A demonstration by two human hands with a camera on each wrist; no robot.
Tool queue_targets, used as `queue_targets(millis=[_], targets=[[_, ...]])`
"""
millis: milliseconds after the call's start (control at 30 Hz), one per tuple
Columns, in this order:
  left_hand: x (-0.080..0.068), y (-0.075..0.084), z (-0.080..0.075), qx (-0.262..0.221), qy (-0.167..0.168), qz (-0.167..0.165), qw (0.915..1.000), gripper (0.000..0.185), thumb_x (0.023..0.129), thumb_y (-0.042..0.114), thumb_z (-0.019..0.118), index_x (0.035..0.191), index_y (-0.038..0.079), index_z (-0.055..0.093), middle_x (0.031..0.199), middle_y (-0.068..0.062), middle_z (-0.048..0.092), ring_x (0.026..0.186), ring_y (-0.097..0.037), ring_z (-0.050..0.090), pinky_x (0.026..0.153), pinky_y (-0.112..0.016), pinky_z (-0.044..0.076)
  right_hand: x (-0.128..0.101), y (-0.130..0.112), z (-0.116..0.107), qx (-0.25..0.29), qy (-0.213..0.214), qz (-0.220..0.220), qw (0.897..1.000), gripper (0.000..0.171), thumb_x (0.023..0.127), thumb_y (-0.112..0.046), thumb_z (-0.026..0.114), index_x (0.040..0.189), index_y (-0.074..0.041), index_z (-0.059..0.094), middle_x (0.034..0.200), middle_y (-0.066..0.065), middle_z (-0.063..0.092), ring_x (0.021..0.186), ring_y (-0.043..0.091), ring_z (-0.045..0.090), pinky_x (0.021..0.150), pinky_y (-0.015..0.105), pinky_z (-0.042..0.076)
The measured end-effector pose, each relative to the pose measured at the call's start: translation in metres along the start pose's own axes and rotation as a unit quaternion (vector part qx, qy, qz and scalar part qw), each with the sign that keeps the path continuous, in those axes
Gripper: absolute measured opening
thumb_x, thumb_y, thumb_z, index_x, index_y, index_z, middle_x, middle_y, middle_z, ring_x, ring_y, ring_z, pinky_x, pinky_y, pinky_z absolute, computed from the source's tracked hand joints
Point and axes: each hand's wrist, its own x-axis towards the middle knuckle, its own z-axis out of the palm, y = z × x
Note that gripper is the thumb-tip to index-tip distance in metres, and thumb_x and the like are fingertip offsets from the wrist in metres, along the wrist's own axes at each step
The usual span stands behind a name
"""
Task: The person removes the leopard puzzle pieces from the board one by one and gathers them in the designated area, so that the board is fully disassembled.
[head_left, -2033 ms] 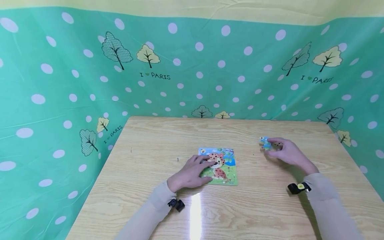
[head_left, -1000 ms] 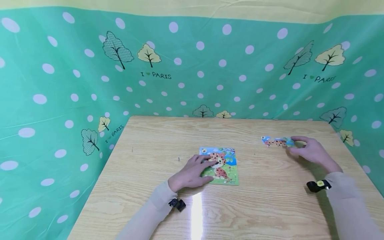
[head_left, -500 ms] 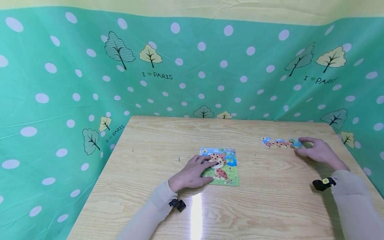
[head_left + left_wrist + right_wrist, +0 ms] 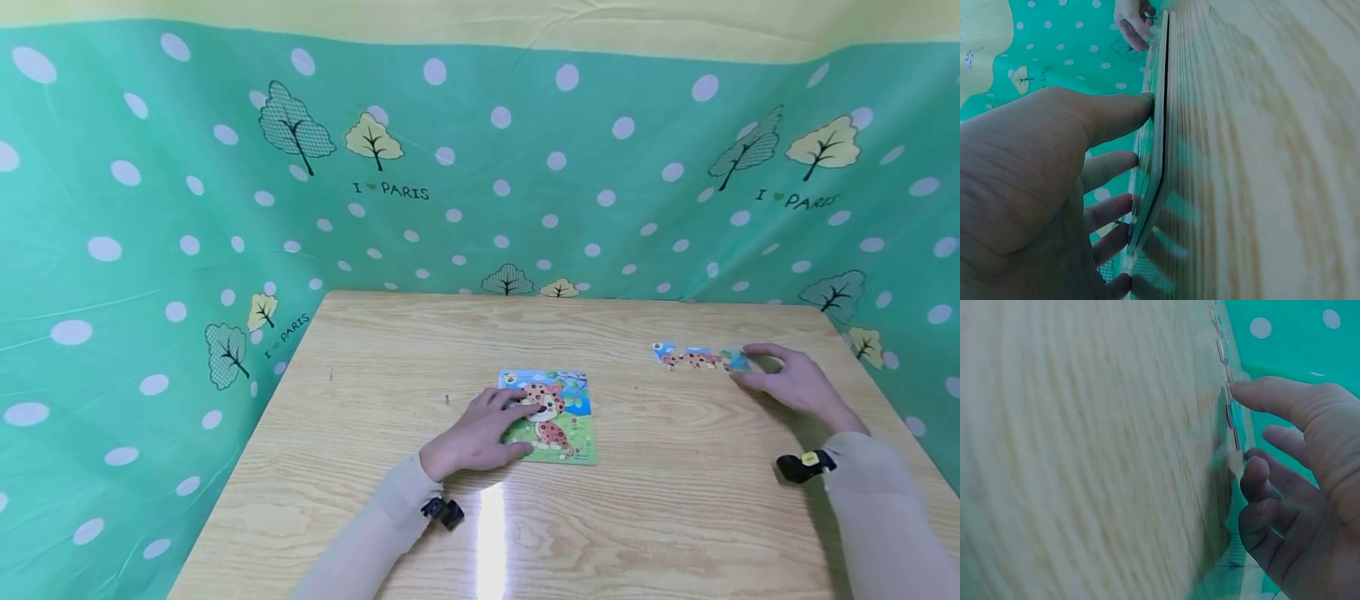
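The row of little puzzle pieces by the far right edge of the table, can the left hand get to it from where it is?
Probably yes, with a stretch. The left hand rests on the leopard picture puzzle board, and only bare wooden table lies between it and the row of small puzzle pieces. The right hand is already there.

The left hand covers the left part of the puzzle board, so that part of its picture is hidden. The loose pieces by the right hand are too small in the head view to make out their prints, and in the right wrist view they show only edge-on. Both forearms run off the bottom edge of the head view.
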Motion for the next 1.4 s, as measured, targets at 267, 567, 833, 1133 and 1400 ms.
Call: queue_targets(millis=[267,567,833,1133,1400], targets=[[0.0,0.0,-0.001,-0.002,-0.002,0.001,1.0,0.066,0.105,0.044,0.063,0.165,0.026,0.043,0.172,-0.008,0.036,0.157,-0.033,0.031,0.13,-0.058,0.027,-0.005,-0.014,0.023,0.026,0.05,-0.01,0.998,0.077,0.102,-0.053,0.069,0.152,0.002,0.05,0.149,0.042,0.049,0.121,0.056,0.055,0.086,0.059,0.052],[0.0,0.001,-0.001,-0.007,-0.005,-0.005,1.0,0.065,0.105,0.045,0.064,0.164,0.027,0.043,0.173,-0.006,0.035,0.158,-0.032,0.03,0.131,-0.059,0.026,-0.013,-0.045,0.051,0.046,0.086,-0.054,0.994,0.06,0.103,-0.043,0.07,0.143,0.0,0.061,0.139,0.03,0.064,0.104,0.03,0.06,0.072,0.023,0.046],[0.001,0.001,-0.001,-0.006,0.0,-0.011,0.9999,0.068,0.103,0.046,0.066,0.164,0.025,0.044,0.173,-0.006,0.036,0.158,-0.032,0.031,0.131,-0.059,0.026,-0.019,-0.083,0.073,0.074,0.089,-0.096,0.989,0.043,0.102,-0.031,0.073,0.132,-0.001,0.07,0.131,0.022,0.071,0.112,0.023,0.062,0.079,0.01,0.047],[0.002,0.002,-0.003,-0.011,0.007,-0.016,0.9998,0.079,0.101,0.047,0.069,0.165,0.012,0.039,0.172,-0.009,0.037,0.158,-0.032,0.032,0.132,-0.055,0.026,-0.026,-0.135,0.103,0.136,0.028,-0.093,0.986,0.037,0.102,-0.021,0.072,0.132,0.0,0.069,0.119,0.021,0.074,0.091,0.019,0.069,0.069,0.024,0.06],[0.002,0.003,-0.004,-0.012,0.011,-0.023,0.9996,0.081,0.099,0.046,0.07,0.165,0.009,0.039,0.172,-0.01,0.037,0.158,-0.033,0.032,0.132,-0.055,0.026,-0.032,-0.192,0.134,0.179,-0.011,-0.128,0.975,0.032,0.099,-0.016,0.075,0.126,0.0,0.072,0.108,0.013,0.078,0.092,0.019,0.072,0.072,0.025,0.061]])
